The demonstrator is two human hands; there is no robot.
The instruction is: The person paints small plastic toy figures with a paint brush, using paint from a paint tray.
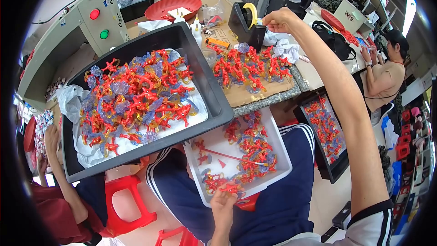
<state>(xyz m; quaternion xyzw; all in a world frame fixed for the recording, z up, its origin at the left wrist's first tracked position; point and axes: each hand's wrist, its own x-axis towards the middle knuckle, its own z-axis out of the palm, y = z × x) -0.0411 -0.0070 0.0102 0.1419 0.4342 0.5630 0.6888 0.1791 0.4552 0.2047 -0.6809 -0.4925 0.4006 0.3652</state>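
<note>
My left hand [223,204] pinches a small red plastic figure [231,187] over the near edge of a white tray [284,166] on my lap. In that tray lie more red figures with purple and yellow translucent parts, and a thin red-handled brush [234,156] rests across them. My right arm reaches far forward to a black tape dispenser [248,26] with a yellow roll. There my right hand [278,19] closes its fingertips at the dispenser's cutting end; a bit of tape seems to be between them, too small to see clearly.
A large black tray [223,109] heaped with figures stands at left. More figures [248,66] cover the cardboard at the table edge. A black bin [334,173] of figures is at right. Beside a grey machine [98,18], a co-worker's arm [68,187] shows; another person [387,68] sits at right.
</note>
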